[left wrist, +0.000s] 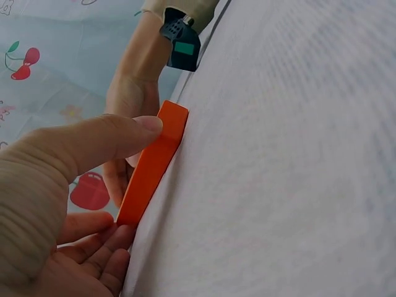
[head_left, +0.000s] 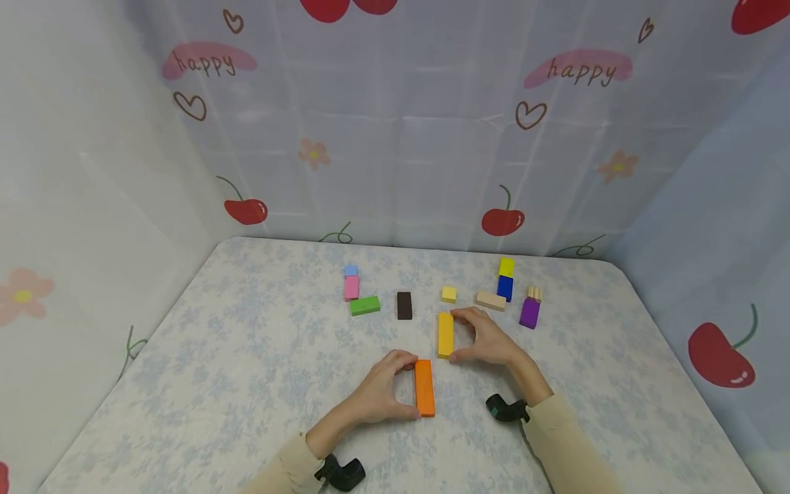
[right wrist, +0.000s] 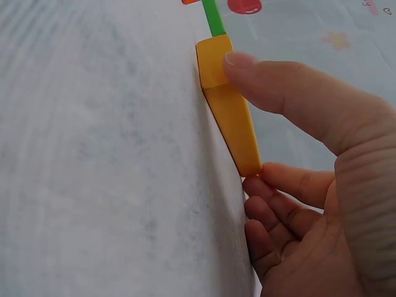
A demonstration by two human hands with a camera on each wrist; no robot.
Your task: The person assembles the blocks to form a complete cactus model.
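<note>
Lengthwise, between thumb and fingertips, my left hand (head_left: 379, 390) pinches an orange block (head_left: 424, 388) that lies flat on the table. The left wrist view shows the thumb on the near end of that orange block (left wrist: 154, 164) and fingertips at its other end. Farther forward and to the right, my right hand (head_left: 489, 341) holds a yellow-orange block (head_left: 446, 335) by its two ends in the same manner. Its thumb covers part of one end of the yellow-orange block (right wrist: 232, 117) in the right wrist view. A gap of bare cloth separates the two blocks.
Behind the hands lie a dark brown block (head_left: 404, 306), a small yellow block (head_left: 448, 294) and a beige block (head_left: 490, 300). Green (head_left: 365, 306) and pink (head_left: 351, 288) blocks are at left; blue (head_left: 505, 289) and purple (head_left: 529, 313) blocks at right. A printed curtain (head_left: 395, 137) hangs behind.
</note>
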